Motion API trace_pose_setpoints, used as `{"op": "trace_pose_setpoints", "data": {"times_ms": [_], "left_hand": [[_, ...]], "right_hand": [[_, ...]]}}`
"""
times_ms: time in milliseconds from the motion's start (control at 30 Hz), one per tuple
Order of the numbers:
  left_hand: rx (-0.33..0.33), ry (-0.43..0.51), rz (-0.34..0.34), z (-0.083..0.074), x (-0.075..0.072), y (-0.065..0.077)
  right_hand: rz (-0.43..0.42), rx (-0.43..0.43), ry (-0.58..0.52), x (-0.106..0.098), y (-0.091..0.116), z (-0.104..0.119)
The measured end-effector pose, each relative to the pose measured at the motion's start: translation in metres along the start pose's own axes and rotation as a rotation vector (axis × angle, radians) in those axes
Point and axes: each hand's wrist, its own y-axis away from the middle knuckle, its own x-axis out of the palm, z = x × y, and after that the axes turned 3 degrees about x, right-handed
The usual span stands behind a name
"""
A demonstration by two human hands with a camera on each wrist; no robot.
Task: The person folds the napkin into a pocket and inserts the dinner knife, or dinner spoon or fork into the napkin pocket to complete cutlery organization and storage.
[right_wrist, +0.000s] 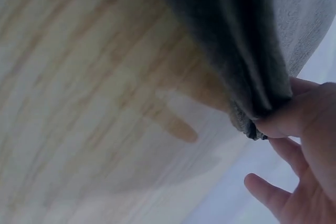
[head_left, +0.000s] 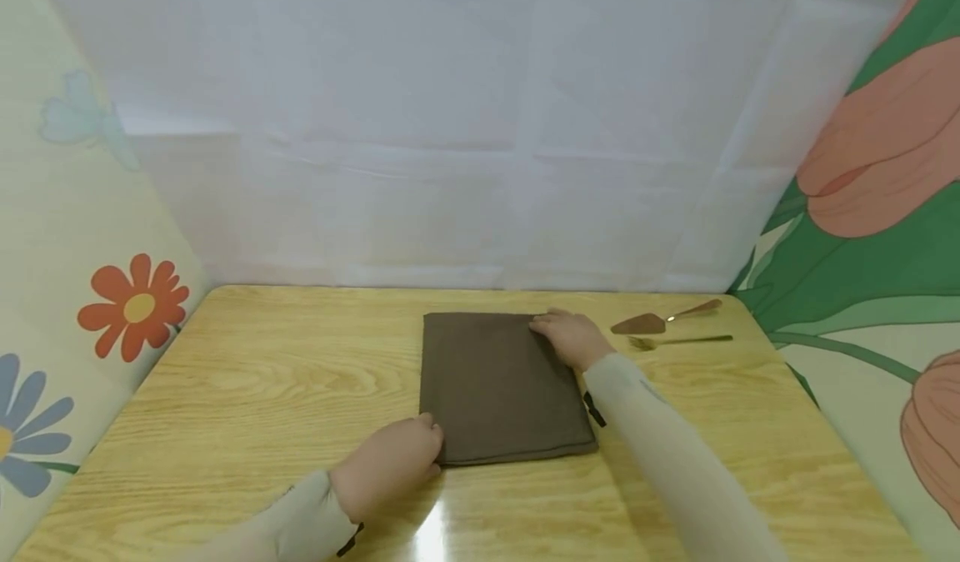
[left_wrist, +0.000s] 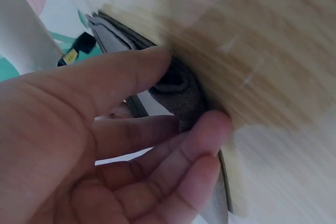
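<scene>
A dark brown cloth [head_left: 502, 387], folded into a layered square, lies on the wooden table in the head view. My left hand [head_left: 393, 462] pinches its near left corner; in the left wrist view the thumb [left_wrist: 126, 69] and fingers close round the folded edge [left_wrist: 181, 90]. At the far right corner, my right hand [head_left: 573, 338] grips the cloth. The right wrist view shows thumb and fingers [right_wrist: 294, 124] pinching the corner of the layered edge [right_wrist: 236, 51], with another finger held apart.
A cake server [head_left: 641, 323] with a brown handle lies on the table [head_left: 300, 362] right of the cloth. A fork [head_left: 682, 341] lies just in front of it. White sheeting [head_left: 450, 128] hangs behind the table, and flower-patterned panels [head_left: 862, 312] flank both sides.
</scene>
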Motion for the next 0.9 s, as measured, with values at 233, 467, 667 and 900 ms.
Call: {"op": "trace_pose_setpoints", "data": {"times_ms": [233,467,667,900], "left_hand": [[-0.114,0.082,-0.067,0.009,0.001,0.002],[-0.146,0.146,-0.074,0.019,-0.002,0.001],[-0.208,0.074,-0.065,0.016,-0.005,-0.002],[-0.137,-0.047,-0.161,0.005,-0.004,-0.022]], "right_hand": [[0.048,0.031,0.022,-0.002,-0.009,0.001],[-0.032,0.009,-0.064,0.004,0.002,-0.013],[-0.095,-0.034,-0.195,0.003,0.015,-0.025],[-0.086,0.043,-0.501,-0.007,0.031,-0.030]]}}
